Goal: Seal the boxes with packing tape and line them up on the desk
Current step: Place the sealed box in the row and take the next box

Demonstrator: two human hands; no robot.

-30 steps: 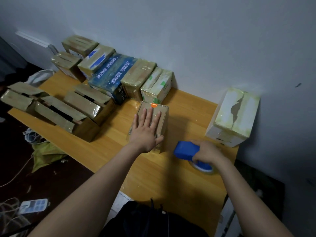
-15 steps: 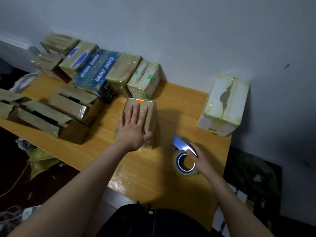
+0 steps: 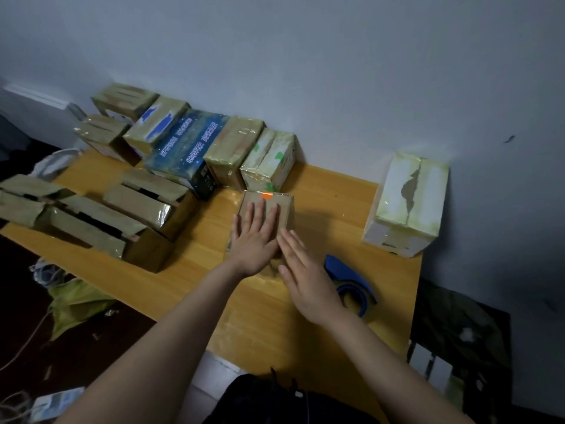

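The left hand (image 3: 255,240) lies flat, palm down, on top of a small brown box (image 3: 286,209). Its fingers are straight and slightly spread, pressing on the lid without curling round anything. The right hand (image 3: 308,280) comes in just to its right, also flat, with straight fingers held together. Its fingertips reach the box's near right corner beside the left thumb and appear to touch it. Neither hand holds anything.

The box sits on the wooden desk (image 3: 330,194) directly under the left palm. Its long axis runs straight away from the person, in line with the left fingers. An orange tag (image 3: 267,195) marks the far edge, just past the fingertips.

Just beyond that edge is the near end of a green-marked box (image 3: 269,160), the rightmost of a row of sealed boxes (image 3: 214,148) standing against the wall (image 3: 336,71). Bare desk lies ahead and to the right of the fingertips, beside the green-marked box.

The blue tape dispenser (image 3: 348,273) rests on the desk behind the right hand, partly hidden by it. Further right, well apart, a white box (image 3: 409,203) stands alone. To the left of the hands are larger boxes with open flaps (image 3: 91,215).

The lid looks closed, and the hands are probably smoothing it. If the box joins the row next, it would slide forward and to the right, lengthwise, with the left hand best placed to push.
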